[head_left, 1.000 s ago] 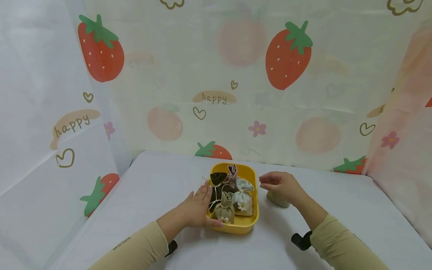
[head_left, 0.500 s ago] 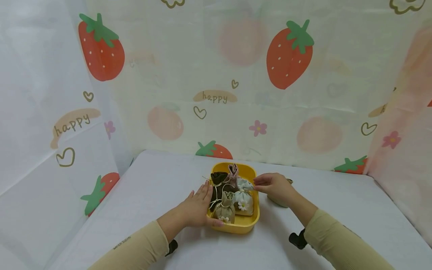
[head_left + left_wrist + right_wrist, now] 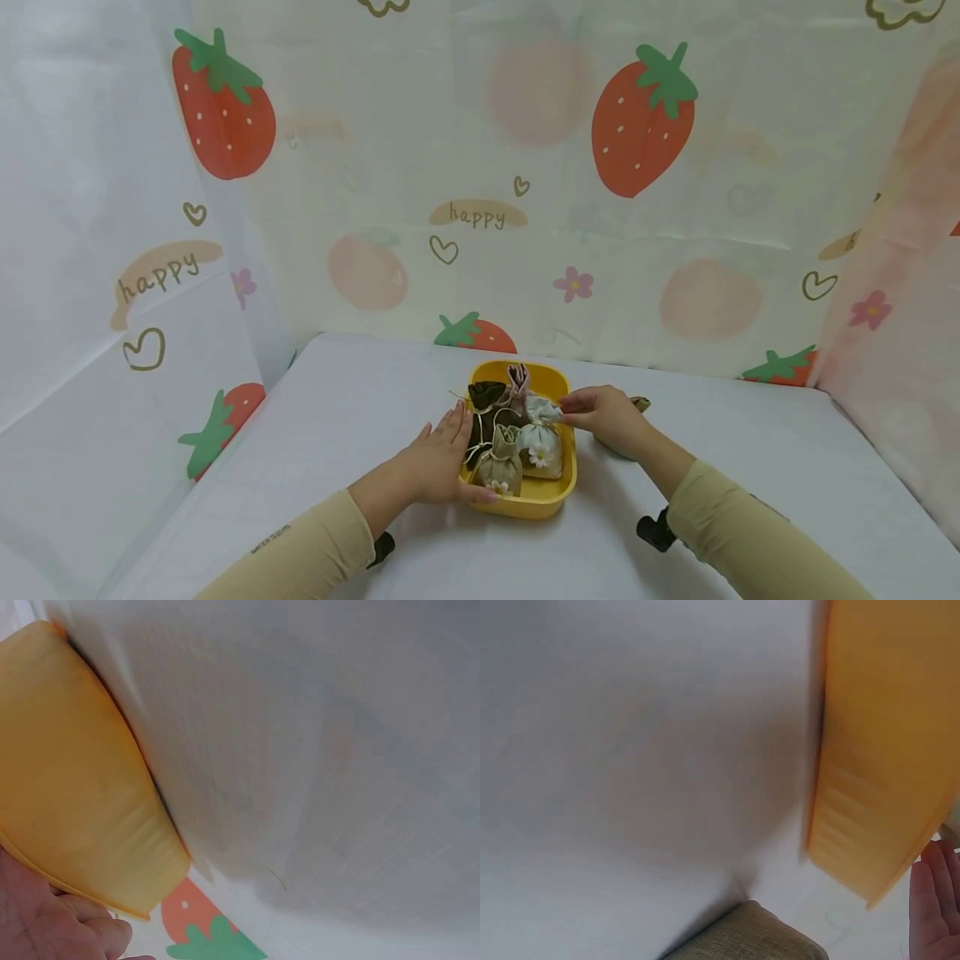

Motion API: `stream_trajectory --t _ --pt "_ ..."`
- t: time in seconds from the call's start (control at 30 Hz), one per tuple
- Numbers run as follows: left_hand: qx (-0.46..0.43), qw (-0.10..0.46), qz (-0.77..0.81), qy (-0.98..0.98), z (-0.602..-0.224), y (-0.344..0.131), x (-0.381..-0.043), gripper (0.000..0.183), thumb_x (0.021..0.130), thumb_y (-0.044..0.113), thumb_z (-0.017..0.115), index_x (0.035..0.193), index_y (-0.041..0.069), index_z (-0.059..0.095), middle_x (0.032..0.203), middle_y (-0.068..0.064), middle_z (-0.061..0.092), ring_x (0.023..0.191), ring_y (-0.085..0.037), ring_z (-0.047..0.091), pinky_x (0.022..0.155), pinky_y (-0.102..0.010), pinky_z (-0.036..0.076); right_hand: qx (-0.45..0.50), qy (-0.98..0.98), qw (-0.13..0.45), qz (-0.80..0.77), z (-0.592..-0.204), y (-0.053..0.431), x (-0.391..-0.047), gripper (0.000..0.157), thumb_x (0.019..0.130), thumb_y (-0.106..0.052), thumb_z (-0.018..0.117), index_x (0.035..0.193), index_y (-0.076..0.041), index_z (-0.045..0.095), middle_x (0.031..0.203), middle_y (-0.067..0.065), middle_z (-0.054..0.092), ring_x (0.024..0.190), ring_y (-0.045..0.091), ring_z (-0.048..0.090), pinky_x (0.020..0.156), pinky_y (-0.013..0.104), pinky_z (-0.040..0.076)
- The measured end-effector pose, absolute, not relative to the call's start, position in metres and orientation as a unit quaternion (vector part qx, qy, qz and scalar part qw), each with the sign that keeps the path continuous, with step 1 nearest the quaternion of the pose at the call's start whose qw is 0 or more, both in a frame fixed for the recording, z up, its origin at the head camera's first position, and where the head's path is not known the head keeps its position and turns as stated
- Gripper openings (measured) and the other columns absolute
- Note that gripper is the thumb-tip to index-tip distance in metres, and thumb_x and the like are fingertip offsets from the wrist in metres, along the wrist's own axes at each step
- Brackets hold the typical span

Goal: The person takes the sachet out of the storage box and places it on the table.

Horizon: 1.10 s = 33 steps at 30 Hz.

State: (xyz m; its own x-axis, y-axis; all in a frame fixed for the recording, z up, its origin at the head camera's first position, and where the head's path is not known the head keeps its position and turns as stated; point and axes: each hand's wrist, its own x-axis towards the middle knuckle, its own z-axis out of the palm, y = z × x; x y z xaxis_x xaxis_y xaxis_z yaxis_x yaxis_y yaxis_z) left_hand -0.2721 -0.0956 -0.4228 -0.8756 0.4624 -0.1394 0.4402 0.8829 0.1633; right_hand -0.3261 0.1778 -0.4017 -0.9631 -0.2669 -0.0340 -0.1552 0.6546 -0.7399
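Note:
A yellow plastic bin (image 3: pixel 551 504) holds several small drawstring pouches. My left hand (image 3: pixel 431 462) rests along its left side, fingers straight against the rim and thumb at the near corner. In the left wrist view, those fingers (image 3: pixel 97 930) lie at the rim of the bin (image 3: pixel 82 772). At the right rim, my right hand (image 3: pixel 611 417) pinches the gathered top of a pale blue-and-beige pouch (image 3: pixel 540 437) with a white flower. Beside that are a tan pouch (image 3: pixel 504 467), a dark brown pouch (image 3: pixel 482 425) and a pinkish pouch (image 3: pixel 517 387).
Another greenish-beige pouch (image 3: pixel 746 937) lies on the white tabletop right of the bin, mostly behind my right hand in the head view. A strawberry-print curtain (image 3: pixel 480 275) stands along the table's back, with sheets on both sides.
My right hand has moved left, from above the loose pouch to the top of the pale pouch in the bin. My left hand has stayed on the bin's side.

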Motion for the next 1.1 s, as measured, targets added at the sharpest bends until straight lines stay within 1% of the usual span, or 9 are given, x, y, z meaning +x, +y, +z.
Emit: stream_trajectory --t 0.2,0.43,0.57,0.67,0.8,0.97,1.1 --pt "0.234 0.089 0.066 0.966 -0.4225 -0.0964 -0.2723 0.125 0.062 0.087 0.039 0.146 0.002 0.001 0.152 -0.017 -0.006 0.140 -0.029 0.003 0.108 -0.050 0.014 -0.114 0.905 0.069 -0.404 -0.4011 0.1752 -0.3290 0.040 0.081 -0.023 0.070 0.115 -0.003 0.064 0.100 0.004 0.068 0.095 0.017 0.063 0.087 0.038 0.047" --pt "0.236 0.089 0.071 0.965 -0.4227 -0.0966 -0.2727 0.125 0.062 0.087 0.038 0.146 0.002 0.002 0.152 -0.017 -0.006 0.139 -0.030 0.004 0.108 -0.050 0.015 -0.107 0.911 0.069 -0.392 -0.4024 0.1705 -0.3314 0.036 0.080 -0.024 0.071 0.110 -0.005 0.067 0.098 0.005 0.069 0.096 0.018 0.062 0.085 0.037 0.048" --pt "0.237 0.089 0.075 0.964 -0.4218 -0.0967 -0.2721 0.125 0.062 0.086 0.039 0.146 0.001 0.002 0.152 -0.017 -0.007 0.139 -0.030 0.004 0.108 -0.050 0.014 -0.102 0.914 0.063 -0.387 -0.4025 0.1699 -0.3307 0.030 0.079 -0.024 0.072 0.105 -0.008 0.070 0.093 0.002 0.069 0.090 0.014 0.062 0.082 0.035 0.049" --pt "0.238 0.090 0.076 0.964 -0.4215 -0.0968 -0.2720 0.125 0.062 0.086 0.039 0.146 0.001 0.002 0.151 -0.017 -0.007 0.139 -0.030 0.004 0.108 -0.050 0.014 -0.110 0.915 0.057 -0.384 -0.4024 0.1709 -0.3294 0.019 0.080 -0.021 0.071 0.096 -0.010 0.072 0.085 0.000 0.070 0.081 0.012 0.061 0.075 0.032 0.050" --pt "0.238 0.092 0.076 0.964 -0.4219 -0.0969 -0.2729 0.126 0.061 0.087 0.038 0.146 0.002 0.001 0.152 -0.017 -0.008 0.139 -0.030 0.003 0.108 -0.050 0.014 -0.119 0.910 0.055 -0.393 -0.4019 0.1716 -0.3275 0.006 0.081 -0.017 0.070 0.083 -0.011 0.071 0.077 0.003 0.068 0.071 0.013 0.057 0.066 0.029 0.047" --pt "0.237 0.091 0.071 0.965 -0.4229 -0.0964 -0.2741 0.126 0.060 0.088 0.037 0.146 0.002 0.001 0.152 -0.017 -0.006 0.139 -0.030 0.004 0.108 -0.050 0.015 -0.118 0.908 0.048 -0.400 -0.4025 0.1712 -0.3253 0.004 0.081 -0.016 0.070 0.079 -0.012 0.071 0.074 0.003 0.068 0.068 0.014 0.057 0.064 0.029 0.047" --pt "0.237 0.091 0.070 0.965 -0.4233 -0.0963 -0.2745 0.127 0.060 0.088 0.037 0.146 0.002 0.001 0.152 -0.017 -0.006 0.139 -0.030 0.004 0.108 -0.050 0.015 -0.112 0.906 0.044 -0.405 -0.4025 0.1702 -0.3232 0.004 0.082 -0.014 0.069 0.079 -0.012 0.071 0.075 0.002 0.068 0.067 0.014 0.059 0.067 0.033 0.050"
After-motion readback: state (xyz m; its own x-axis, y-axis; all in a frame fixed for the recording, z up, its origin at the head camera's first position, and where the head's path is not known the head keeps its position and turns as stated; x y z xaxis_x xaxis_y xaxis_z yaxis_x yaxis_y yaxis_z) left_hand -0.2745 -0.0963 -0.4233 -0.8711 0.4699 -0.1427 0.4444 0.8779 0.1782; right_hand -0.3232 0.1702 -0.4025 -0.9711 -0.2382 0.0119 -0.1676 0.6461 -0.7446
